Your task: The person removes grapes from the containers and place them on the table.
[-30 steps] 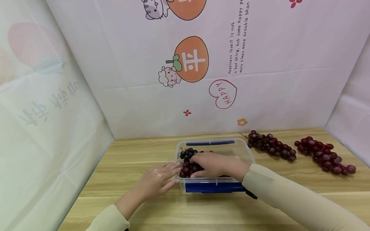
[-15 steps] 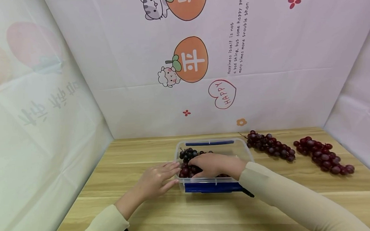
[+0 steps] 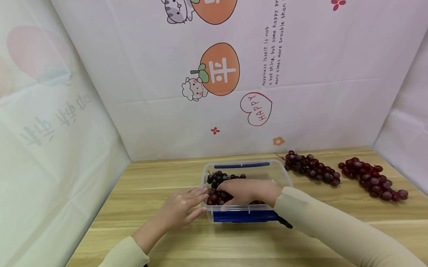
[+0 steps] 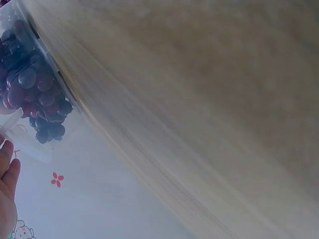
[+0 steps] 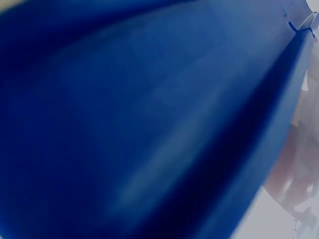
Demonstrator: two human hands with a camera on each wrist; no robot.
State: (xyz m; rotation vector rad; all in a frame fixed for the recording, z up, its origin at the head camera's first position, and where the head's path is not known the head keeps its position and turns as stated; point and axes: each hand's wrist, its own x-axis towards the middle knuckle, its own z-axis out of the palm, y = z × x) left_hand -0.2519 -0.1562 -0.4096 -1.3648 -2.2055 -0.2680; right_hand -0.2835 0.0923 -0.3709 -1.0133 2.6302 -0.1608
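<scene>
A clear plastic storage box [image 3: 281, 171] with blue latches stands on the wooden table, holding dark and reddish grapes [image 3: 214, 197]. Inside it my right hand [image 3: 244, 191] rests on the grapes, back up, with thumb and index finger spread apart; its other fingers are hidden. My left hand [image 3: 179, 208] lies at the box's left side, fingers outstretched and touching the rim. The left wrist view has the grapes [image 4: 42, 87] through the box wall and the left fingers [image 4: 9, 172] at its edge. A blue latch flap [image 5: 124, 124] fills most of the right wrist view.
Two more bunches of red grapes lie right of the box: one near the back edge [image 3: 312, 168], the other farther right [image 3: 374, 179]. A printed white cloth [image 3: 170, 123] rises behind the table [image 3: 157, 168], with white cloth on both sides.
My right hand and forearm have shifted slightly left over the grapes in the box. The left hand keeps its place at the box's side, and the view has turned a little.
</scene>
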